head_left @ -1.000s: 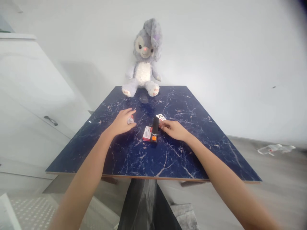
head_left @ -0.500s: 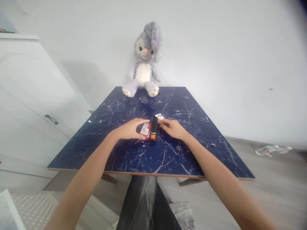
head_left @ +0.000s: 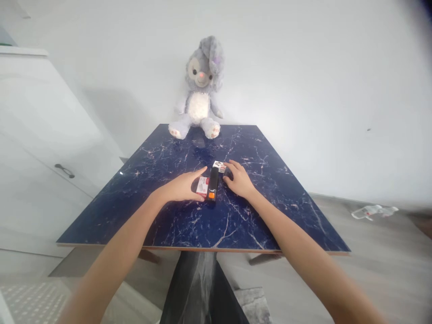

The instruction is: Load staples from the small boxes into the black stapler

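A black stapler-like tool (head_left: 213, 180) with an orange patch at its near end lies on the blue marbled table (head_left: 216, 229). Close against its left side is a small red and white box (head_left: 202, 185). My left hand (head_left: 180, 186) curves around this box, thumb and fingers apart, the thumb at its near edge. Past the tool's far end lies a small white packet (head_left: 219, 166) with dark and red print. My right hand (head_left: 240, 179) is open beside it, fingertips at the packet's right edge and the thumb apart from them. Whether those fingertips touch it, I cannot tell.
A grey plush rabbit (head_left: 200, 90) sits at the table's far edge against the wall. A white cabinet (head_left: 40, 135) stands to the left. On the floor at right lies a clear plastic item (head_left: 373, 211). My dark-clad legs (head_left: 202, 292) are below the near edge.
The fingers of my right hand have spread and moved from beside the tool to the white packet's edge. My left hand stays around the red and white box. The whole view has shifted slightly.
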`<state>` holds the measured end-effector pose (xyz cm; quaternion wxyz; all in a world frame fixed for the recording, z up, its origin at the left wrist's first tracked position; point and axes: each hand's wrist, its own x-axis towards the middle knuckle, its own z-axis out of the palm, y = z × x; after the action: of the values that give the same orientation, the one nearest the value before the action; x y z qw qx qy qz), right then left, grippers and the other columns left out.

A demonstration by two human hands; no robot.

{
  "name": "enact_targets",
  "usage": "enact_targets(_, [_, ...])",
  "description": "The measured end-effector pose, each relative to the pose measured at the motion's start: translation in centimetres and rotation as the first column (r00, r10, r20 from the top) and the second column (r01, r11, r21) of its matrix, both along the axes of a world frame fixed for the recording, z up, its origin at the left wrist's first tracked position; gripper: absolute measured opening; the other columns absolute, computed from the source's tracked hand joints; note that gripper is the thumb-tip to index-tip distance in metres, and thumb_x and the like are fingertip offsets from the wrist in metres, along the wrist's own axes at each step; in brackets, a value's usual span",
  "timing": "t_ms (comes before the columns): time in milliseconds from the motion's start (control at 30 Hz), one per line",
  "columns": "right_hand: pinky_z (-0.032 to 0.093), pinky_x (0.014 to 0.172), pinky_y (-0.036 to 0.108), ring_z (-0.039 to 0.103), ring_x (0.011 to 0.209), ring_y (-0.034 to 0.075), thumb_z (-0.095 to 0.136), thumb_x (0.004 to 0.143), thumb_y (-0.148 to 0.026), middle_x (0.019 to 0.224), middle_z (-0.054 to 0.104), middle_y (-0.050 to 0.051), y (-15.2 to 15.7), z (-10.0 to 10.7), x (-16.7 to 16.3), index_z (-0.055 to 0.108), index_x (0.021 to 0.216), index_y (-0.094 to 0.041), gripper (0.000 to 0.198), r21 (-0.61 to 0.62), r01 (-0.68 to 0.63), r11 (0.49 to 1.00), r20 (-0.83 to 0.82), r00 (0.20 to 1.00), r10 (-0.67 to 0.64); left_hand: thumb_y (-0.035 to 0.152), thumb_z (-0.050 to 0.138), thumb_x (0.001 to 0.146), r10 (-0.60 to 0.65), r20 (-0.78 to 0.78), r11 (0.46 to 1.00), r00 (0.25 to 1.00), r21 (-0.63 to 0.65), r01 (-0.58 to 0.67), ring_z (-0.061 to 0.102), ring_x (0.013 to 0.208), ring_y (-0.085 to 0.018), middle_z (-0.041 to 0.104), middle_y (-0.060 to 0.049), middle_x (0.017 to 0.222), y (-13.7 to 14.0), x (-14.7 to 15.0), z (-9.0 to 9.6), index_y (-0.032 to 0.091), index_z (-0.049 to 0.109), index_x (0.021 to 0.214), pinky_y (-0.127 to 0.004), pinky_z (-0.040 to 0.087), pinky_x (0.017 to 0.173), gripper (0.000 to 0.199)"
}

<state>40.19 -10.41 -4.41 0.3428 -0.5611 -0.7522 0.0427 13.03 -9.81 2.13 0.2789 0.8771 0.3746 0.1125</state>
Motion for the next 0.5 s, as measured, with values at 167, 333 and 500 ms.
enact_targets(167, [0.037, 0.109, 0.048, 0.053, 0.123, 0.029, 0.056, 0.087, -0.017, 0.133, 0.059, 0.014, 0.3, -0.2, 0.0, 0.059, 0.132, -0.018, 0.045, 0.012, -0.088, 0.996, 0.065, 0.994, 0.087, 0.047, 0.084, 0.066, -0.028, -0.018, 0.999, 0.999, -0.024, 0.028, 0.061, 0.119, -0.035, 0.058, -0.012, 0.142, -0.1, -0.2, 0.3, 0.032, 0.013, 0.161, -0.039, 0.048, 0.092, 0.119])
enact_targets(333, [0.043, 0.101, 0.043, 0.058, 0.106, 0.026, 0.058, 0.088, -0.018, 0.115, 0.063, 0.01, -0.1, 0.0, 0.1, 0.062, 0.131, -0.021, 0.043, -0.007, -0.101, 0.995, 0.033, 0.994, 0.101, 0.044, 0.083, 0.066, -0.026, -0.015, 1.0, 1.0, -0.018, 0.025, 0.064, 0.113, -0.034, 0.062, -0.012, 0.136, 0.2, -0.3, -0.1, 0.031, 0.02, 0.16, -0.038, 0.049, 0.086, 0.114])
enact_targets(500, [0.044, 0.101, 0.043, 0.057, 0.112, 0.026, 0.059, 0.087, -0.018, 0.12, 0.061, 0.012, 1.0, -0.2, -0.1, 0.065, 0.119, -0.021, 0.033, 0.022, -0.073, 0.997, -0.01, 0.997, 0.073, 0.044, 0.085, 0.064, -0.066, 0.088, 0.998, 0.994, 0.005, 0.066, 0.064, 0.11, -0.032, 0.063, -0.01, 0.133, -0.2, 0.9, -0.9, 0.032, 0.028, 0.158, -0.039, 0.049, 0.089, 0.111])
